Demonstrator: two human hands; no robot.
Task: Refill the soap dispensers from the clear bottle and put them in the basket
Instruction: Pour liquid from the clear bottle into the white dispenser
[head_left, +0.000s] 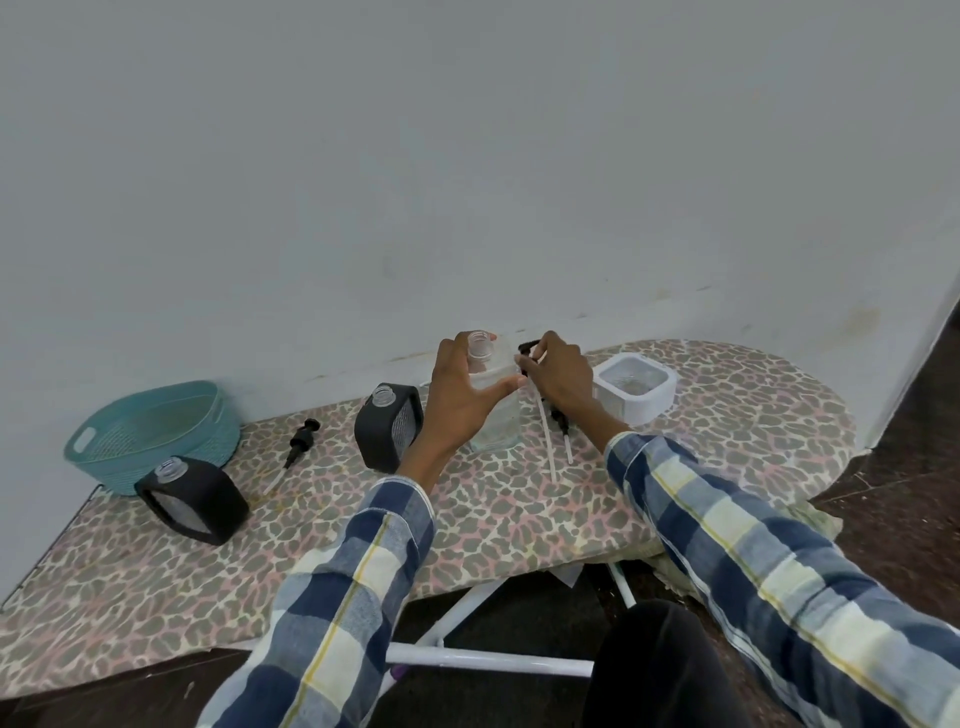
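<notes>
Nearest, two blue-and-cream checked sleeves (363, 587) reach out over the leopard-print padded worktop (519, 514). On its left part a black-cased soap dispenser with an open clear neck (195, 499) lies tilted, and a second black-cased dispenser (388, 426) stands uncapped nearer the middle. Between them lies a black pump head with a white tube (297, 448). Further on, the left hand (462, 395) wraps its fingers around the clear square bottle (493, 400), which stands upright and uncapped at the middle of the worktop. Just right of it, the right hand (561, 382) pinches another black pump with a long white tube (543, 421), fingers clamped near its head. Behind that sits a white square container (636, 384), and at the far left, against the wall, the teal plastic basket (156, 431).
</notes>
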